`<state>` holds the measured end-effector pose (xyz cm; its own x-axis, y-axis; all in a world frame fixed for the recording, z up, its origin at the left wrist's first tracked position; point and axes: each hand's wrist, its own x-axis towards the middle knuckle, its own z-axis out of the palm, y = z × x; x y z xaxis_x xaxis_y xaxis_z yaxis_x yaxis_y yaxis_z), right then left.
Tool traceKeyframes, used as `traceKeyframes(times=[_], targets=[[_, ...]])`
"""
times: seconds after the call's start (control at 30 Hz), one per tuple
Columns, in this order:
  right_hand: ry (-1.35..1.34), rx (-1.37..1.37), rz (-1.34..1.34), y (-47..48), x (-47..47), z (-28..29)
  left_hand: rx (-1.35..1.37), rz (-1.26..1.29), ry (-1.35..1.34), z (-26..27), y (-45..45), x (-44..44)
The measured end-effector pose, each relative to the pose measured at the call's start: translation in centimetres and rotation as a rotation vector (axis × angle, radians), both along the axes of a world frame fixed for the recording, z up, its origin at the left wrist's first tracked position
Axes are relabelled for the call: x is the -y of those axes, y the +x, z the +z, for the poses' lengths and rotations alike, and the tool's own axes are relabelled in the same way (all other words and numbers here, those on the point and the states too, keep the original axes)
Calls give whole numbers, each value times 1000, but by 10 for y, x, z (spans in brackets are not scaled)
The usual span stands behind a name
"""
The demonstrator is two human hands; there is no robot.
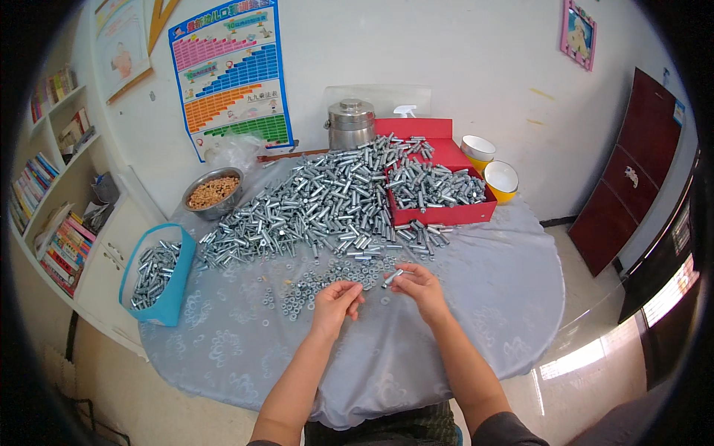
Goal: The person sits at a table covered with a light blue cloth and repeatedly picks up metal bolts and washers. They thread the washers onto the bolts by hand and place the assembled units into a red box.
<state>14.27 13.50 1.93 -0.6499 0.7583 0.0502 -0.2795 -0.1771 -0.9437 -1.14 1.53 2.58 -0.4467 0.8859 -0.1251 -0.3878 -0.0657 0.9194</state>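
My right hand holds a metal sleeve anchor between thumb and fingers, its length tilted. Beside it on the left, my left hand has its thumb and fingertips pinched together above the tablecloth; whether a small part is between them cannot be told. Loose metal nuts and washers lie on the cloth just beyond and left of the hands. Behind them spreads a large heap of metal sleeves and bolts. An open red box at the right of the heap is full of similar metal pieces.
A blue fabric bin with metal bolts stands at the table's left edge. Behind it is a steel bowl of small brownish pieces. A lidded steel pot and yellow bowls stand at the back. A grey tablecloth covers the table.
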Motion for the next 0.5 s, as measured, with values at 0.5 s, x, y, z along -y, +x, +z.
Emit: traceKeyframes(times=[0.5], targets=[[89,58,63,-9,11,-7,72,7,-12,-14,9,1]])
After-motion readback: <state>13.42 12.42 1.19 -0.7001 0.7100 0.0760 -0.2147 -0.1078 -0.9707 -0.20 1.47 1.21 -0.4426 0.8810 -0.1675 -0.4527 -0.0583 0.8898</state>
